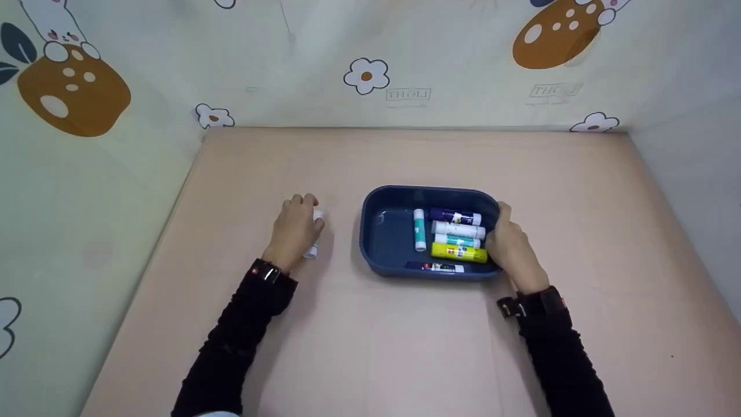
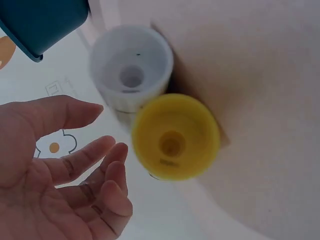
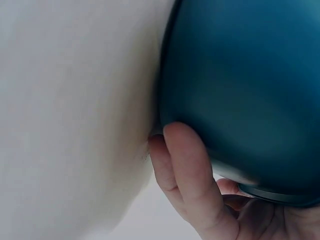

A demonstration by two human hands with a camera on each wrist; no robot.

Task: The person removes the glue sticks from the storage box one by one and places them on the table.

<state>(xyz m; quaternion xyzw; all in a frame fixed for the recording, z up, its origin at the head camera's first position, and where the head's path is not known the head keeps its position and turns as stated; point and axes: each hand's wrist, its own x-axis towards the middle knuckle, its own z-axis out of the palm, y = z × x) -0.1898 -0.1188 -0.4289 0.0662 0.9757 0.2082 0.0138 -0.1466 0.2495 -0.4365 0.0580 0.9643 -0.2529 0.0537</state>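
Holding six glue sticks (image 1: 457,252), a navy plastic tray (image 1: 389,240) sits on the desk (image 1: 393,341), its right end clamped in the right hand (image 1: 515,249). To its left, the left hand (image 1: 295,231), thumb and fingers apart, is just beside a white glue stick (image 2: 150,57) and a yellow glue stick (image 2: 192,135).

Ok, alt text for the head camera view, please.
A person's right hand grips the right end of a dark blue rounded rectangular tray holding six cylindrical tubes in purple, white, teal and yellow. To the tray's left, over the pinkish tabletop, the left hand partly hides a white cylindrical tube. Behind is a pale wall printed with flowers.
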